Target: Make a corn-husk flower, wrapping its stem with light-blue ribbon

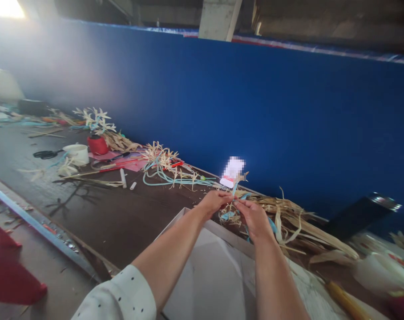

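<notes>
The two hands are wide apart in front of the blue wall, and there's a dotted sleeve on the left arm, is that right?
Not quite: the head view shows the left hand and right hand close together at a light blue stem. The blue wall and dotted sleeve on the left arm are right.

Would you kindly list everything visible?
Partition: one, blue, back.
Table: one, brown, below.
Flowers: several, pale, left.
Stems: several, light blue, centre.
Husks: heap, tan, right.
Spool: one, red, left.
Cup: one, white, left.
Scissors: at least one, black, left.
Sticks: two, white, left.
Cylinder: one, black, right.
Container: one, whitish, right.
Handle: one, yellow, lower right.
Tray: one, pale, below.
Blurred card: one, white, centre.
Unclear object: one, red, lower left.
Held strip: one, light blue, centre.
Left hand: one, bare, centre.
Right hand: one, bare, centre.
</notes>
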### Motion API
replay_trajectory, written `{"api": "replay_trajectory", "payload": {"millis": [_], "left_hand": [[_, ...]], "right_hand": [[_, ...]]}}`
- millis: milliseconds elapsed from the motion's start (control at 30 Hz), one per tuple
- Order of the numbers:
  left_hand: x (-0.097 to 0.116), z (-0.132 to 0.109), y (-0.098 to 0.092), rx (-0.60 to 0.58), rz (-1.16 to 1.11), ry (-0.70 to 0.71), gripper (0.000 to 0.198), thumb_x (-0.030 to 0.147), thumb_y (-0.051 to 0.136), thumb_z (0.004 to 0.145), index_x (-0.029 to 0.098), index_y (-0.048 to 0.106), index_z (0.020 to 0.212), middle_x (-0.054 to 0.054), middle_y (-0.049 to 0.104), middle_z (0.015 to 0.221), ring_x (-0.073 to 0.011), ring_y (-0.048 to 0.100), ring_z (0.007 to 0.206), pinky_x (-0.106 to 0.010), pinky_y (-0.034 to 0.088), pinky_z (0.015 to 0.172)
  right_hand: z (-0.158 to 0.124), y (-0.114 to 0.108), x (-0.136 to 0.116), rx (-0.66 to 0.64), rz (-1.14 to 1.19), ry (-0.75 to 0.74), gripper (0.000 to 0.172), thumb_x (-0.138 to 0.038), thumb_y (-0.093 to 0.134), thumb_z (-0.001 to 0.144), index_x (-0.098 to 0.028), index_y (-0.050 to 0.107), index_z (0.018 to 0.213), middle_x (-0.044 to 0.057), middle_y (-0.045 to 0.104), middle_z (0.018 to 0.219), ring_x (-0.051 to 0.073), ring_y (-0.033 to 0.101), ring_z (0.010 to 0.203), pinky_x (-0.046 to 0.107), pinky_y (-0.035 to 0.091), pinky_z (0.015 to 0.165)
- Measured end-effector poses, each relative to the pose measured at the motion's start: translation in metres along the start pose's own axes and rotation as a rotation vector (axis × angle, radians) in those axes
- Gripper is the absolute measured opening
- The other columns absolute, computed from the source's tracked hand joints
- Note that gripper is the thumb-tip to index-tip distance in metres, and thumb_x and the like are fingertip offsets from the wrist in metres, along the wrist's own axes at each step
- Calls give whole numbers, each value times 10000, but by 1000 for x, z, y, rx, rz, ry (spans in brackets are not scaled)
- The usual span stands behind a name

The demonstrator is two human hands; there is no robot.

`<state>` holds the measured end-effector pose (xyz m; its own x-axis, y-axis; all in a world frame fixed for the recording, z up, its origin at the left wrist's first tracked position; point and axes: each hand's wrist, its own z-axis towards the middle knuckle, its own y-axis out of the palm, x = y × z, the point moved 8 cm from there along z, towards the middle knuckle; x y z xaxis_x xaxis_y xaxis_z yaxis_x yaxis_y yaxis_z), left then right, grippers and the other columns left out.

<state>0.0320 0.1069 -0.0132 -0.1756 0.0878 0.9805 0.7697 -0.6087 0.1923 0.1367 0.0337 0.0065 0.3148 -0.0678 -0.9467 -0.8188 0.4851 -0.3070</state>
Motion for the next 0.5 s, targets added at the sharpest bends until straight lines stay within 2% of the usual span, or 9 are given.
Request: {"api": "replay_trajectory", "payload": {"millis": [100, 200, 300, 400, 500], "left_hand": [[7, -2, -7, 80, 132, 40, 426, 439, 663, 617, 92, 701, 860, 1, 549, 585, -59, 368, 514, -205, 300, 521], [21, -6, -11, 144, 408, 129, 309, 389, 599, 677, 116, 705, 779, -1, 585, 616, -96, 463, 588, -208, 343, 572], [33, -10, -9, 163, 621, 223, 275, 357, 538, 719, 132, 696, 724, -8, 613, 648, -127, 519, 664, -207, 360, 601], [35, -10, -8, 183, 695, 260, 269, 347, 517, 735, 140, 686, 708, -20, 631, 684, -140, 540, 700, -210, 370, 611], [33, -9, -9, 201, 727, 240, 252, 345, 526, 732, 148, 682, 707, -29, 637, 703, -144, 544, 695, -219, 375, 613]], "right_hand": [[-1, 0, 0, -9, -67, 13, 442, -512, 616, 623, -159, 703, 875, -12, 537, 461, 129, 452, 420, 252, 326, 435], [-1, 0, -3, -17, -106, -13, 378, -488, 611, 635, -186, 711, 841, 5, 574, 502, 159, 513, 501, 267, 364, 489], [0, -1, -4, -19, -115, -17, 338, -460, 609, 638, -204, 716, 832, 6, 586, 520, 180, 539, 553, 282, 382, 530], [1, -3, -3, -7, -130, -17, 301, -436, 603, 643, -223, 716, 824, -6, 574, 508, 187, 548, 580, 288, 388, 556], [2, -6, -3, 12, -131, -24, 279, -428, 596, 652, -235, 716, 813, -14, 560, 488, 192, 552, 595, 290, 389, 564]]}}
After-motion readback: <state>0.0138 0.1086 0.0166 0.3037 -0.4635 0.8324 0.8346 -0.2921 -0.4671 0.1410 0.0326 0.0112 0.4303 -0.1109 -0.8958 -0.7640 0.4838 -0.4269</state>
